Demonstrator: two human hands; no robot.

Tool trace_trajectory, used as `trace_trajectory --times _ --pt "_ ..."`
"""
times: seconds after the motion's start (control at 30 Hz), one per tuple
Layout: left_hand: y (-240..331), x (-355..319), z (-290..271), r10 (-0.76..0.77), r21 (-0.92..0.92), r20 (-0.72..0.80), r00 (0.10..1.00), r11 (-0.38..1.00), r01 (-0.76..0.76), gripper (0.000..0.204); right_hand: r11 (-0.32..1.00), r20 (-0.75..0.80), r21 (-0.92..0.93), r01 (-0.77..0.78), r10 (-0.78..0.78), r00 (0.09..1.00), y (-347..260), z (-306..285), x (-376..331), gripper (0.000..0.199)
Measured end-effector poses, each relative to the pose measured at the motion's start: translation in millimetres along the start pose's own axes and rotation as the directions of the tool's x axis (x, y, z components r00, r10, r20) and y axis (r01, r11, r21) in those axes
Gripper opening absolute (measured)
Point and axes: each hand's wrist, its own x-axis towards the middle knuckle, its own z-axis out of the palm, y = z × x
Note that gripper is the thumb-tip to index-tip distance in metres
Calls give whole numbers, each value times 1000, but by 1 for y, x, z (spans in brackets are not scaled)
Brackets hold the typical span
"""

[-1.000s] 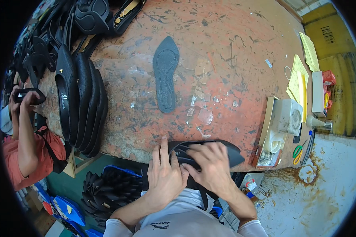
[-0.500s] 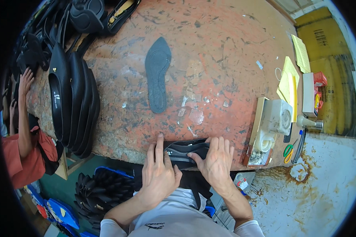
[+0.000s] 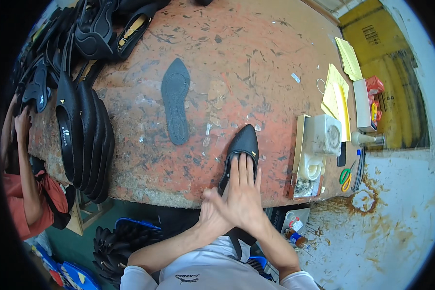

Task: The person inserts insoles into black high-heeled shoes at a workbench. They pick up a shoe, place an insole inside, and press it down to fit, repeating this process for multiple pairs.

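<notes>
A black pointed shoe (image 3: 245, 138) with a small gold ornament stands near the table's front edge, toe pointing away from me. My right hand (image 3: 244, 200) reaches into its opening, fingers stretched forward inside and the tips hidden under the upper. The thumb sticks out to the left, slightly blurred. Beneath it, my left hand (image 3: 210, 217) crosses under the right wrist by the shoe's heel. Its fingers are covered, so their grip does not show. A dark grey insole (image 3: 176, 99) lies flat on the worn table (image 3: 145, 164), left of the shoe.
Nested black shoes (image 3: 84, 140) stand at the left, with more black shoes (image 3: 94, 36) behind. A co-worker's hand (image 3: 23, 123) is at the far left. A box with a white container (image 3: 321, 135), yellow papers (image 3: 336, 92) and scissors (image 3: 346, 179) lie right. Black pieces (image 3: 113, 251) fill a tub below.
The shoe has turned from lying crosswise to toe-away and moved farther onto the table. My right hand has slid into its opening; my left hand has moved beneath the right. The view has shifted.
</notes>
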Motion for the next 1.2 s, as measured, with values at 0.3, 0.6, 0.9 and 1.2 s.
trace_trajectory --times 0.3,0.6,0.9,1.2 --pt "15 11 -27 -77 17 152 985 997 75 53 985 209 78 -153 134 969 6 -21 36 113" --pt "14 5 -30 21 74 58 998 997 -26 41 989 133 -72 -132 141 981 3 -8 47 101" --pt "17 5 -11 -33 38 194 981 999 26 56 981 5 -146 -131 133 991 5 8 55 94" --pt "-3 -67 -135 112 69 -587 802 994 -88 34 719 -511 488 496 -225 829 -14 -26 6 56"
